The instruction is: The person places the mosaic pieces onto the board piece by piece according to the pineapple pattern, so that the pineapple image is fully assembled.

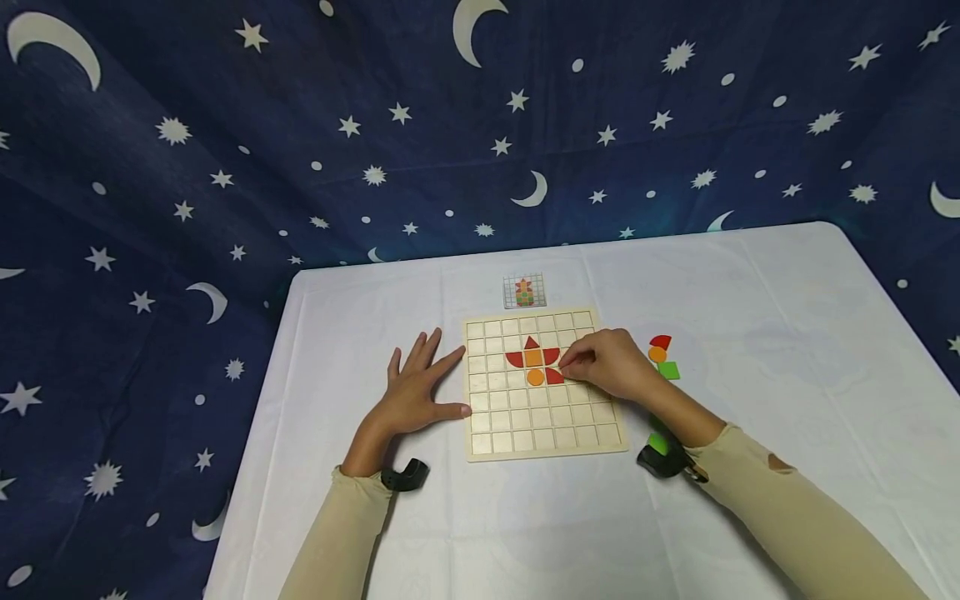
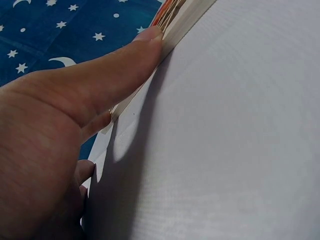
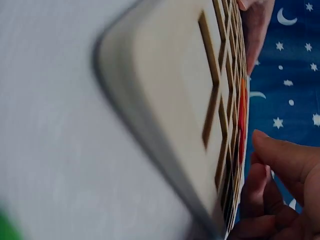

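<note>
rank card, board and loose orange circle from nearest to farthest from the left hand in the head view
1. Board: right at the left hand, which touches its left edge.
2. Card: just past the board's far edge.
3. Loose orange circle: off the board's right side.

You can cross the near side of the board (image 1: 523,419); your left hand (image 1: 414,398) bars its left edge, right hand (image 1: 611,364) its right.

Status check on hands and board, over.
Left hand spread, touching grid board. Right hand at a red piece, grip unclear. Board partly filled; right hand hides part.
</note>
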A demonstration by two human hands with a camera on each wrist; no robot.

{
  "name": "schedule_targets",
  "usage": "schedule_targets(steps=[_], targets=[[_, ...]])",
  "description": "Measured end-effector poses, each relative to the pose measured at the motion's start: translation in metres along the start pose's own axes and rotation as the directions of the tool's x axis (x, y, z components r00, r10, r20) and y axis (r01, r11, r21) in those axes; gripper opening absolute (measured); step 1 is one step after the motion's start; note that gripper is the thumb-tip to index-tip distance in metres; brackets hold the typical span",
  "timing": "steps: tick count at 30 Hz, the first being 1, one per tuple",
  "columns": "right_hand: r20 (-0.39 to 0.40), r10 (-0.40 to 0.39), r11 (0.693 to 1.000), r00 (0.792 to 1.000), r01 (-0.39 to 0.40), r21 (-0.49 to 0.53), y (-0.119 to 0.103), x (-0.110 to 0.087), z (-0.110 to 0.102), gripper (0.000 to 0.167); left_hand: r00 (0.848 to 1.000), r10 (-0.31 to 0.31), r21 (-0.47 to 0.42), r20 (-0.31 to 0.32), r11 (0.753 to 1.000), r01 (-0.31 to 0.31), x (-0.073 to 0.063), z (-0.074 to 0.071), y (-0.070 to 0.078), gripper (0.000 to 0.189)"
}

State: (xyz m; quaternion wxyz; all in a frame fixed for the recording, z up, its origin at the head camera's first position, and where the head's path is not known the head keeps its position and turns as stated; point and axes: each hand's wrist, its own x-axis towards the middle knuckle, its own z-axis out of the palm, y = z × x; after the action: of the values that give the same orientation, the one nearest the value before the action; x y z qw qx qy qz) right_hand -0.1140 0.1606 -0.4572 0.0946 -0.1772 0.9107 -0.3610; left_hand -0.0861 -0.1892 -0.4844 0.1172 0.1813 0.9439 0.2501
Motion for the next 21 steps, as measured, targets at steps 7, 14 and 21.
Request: schedule_targets(steps=[7, 14, 21], targets=[[-0.052, 0.098, 0.995, 0.994, -0.097, 0.015, 0.012, -0.007, -0.025, 0.006, 1.000, 0.005, 0.007, -0.004, 1.000, -0.005, 0.000, 0.001, -0.002, 0.097], [-0.088, 0.115, 0.992, 0.989, -0.119, -0.042, 0.032, -0.015, -0.059, 0.015, 1.000, 0.010, 0.007, -0.008, 1.000, -0.010, 0.000, 0.002, -0.002, 0.097], [-0.115, 0.173, 0.974, 0.978, -0.187, -0.127, 0.061, -0.022, -0.080, 0.022, 1.000, 0.006, 0.007, 0.001, 1.000, -0.006, 0.000, 0.001, -0.002, 0.097]])
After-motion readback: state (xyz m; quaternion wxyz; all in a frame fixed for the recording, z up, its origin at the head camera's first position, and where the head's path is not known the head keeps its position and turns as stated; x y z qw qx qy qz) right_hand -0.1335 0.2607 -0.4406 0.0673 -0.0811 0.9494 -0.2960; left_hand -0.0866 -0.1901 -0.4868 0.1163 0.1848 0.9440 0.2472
